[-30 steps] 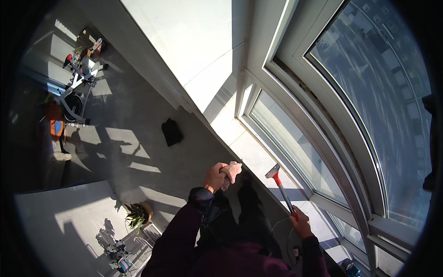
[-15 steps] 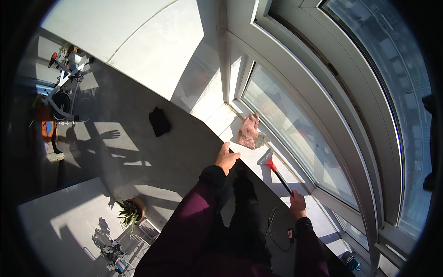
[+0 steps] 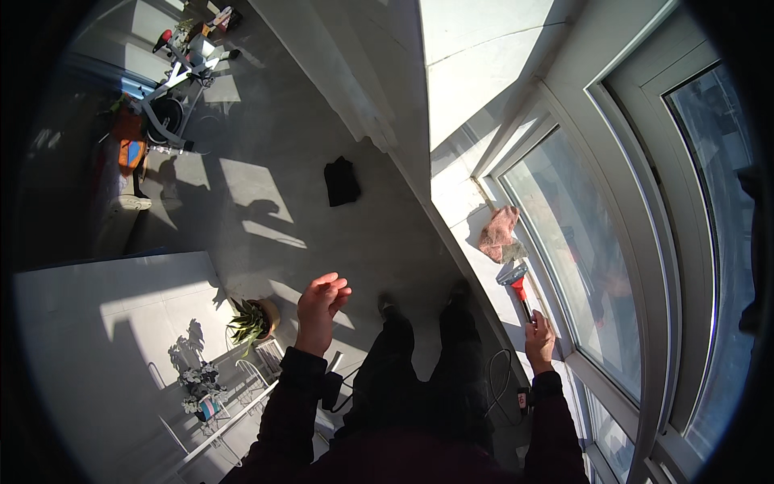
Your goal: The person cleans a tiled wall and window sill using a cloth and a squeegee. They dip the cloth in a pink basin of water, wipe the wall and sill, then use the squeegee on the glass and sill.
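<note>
My right hand (image 3: 540,344) is wrapped round the black handle of a scraper (image 3: 518,289) with a red neck and a wide grey head. The scraper is over the white windowsill (image 3: 462,206), its head close to a crumpled pink cloth (image 3: 497,233) with a greyish part at its near end. The cloth rests on the sill against the window frame. My left hand (image 3: 319,313) is in the air over the floor, away from the sill, with its fingers loosely bent and nothing in them.
White-framed windows (image 3: 576,234) line the right side. A dark cloth-like thing (image 3: 342,181) lies on the grey floor. Farther left stand an exercise bike (image 3: 171,97) and a potted plant (image 3: 251,321). A thin cable (image 3: 490,385) hangs or lies near my right forearm.
My left hand has come off the sill's edge and moved left. My right hand still grips the scraper, whose head is now nearer the pink cloth. The view has turned and shifted.
</note>
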The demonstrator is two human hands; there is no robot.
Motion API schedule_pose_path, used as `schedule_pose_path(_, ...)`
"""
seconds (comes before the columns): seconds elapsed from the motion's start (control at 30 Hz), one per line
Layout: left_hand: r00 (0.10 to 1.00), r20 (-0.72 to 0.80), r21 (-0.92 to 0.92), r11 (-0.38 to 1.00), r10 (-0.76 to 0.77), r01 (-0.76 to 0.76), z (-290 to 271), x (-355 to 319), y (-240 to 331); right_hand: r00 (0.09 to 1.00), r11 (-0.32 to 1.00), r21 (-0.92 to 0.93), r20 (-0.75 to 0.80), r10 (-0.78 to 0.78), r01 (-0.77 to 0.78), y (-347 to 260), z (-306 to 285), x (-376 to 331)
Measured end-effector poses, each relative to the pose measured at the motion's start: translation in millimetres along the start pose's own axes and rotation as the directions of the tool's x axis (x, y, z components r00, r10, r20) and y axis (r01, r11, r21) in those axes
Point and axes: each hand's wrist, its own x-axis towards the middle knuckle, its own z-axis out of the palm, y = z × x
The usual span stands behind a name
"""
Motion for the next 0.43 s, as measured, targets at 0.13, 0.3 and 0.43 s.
schedule_pose_path(0.13,0.998,-0.063,-0.101,0.995,0.000,-0.006,-40,-34,21,0.957,0.909,0.305,-0.029,-0.289,0.284,-186,-83,9)
schedule_pose_path(0.3,0.989,-0.145,-0.191,0.981,-0.007,-0.021,-103,-63,37,0.640,0.481,0.450,-0.329,-0.694,0.752,-394,-179,-7)
schedule_pose_path(0.43,0.983,-0.156,-0.277,0.951,0.095,-0.136,-164,-92,46,0.455,0.342,0.359,-0.303,-0.837,0.868,-489,-250,-70)
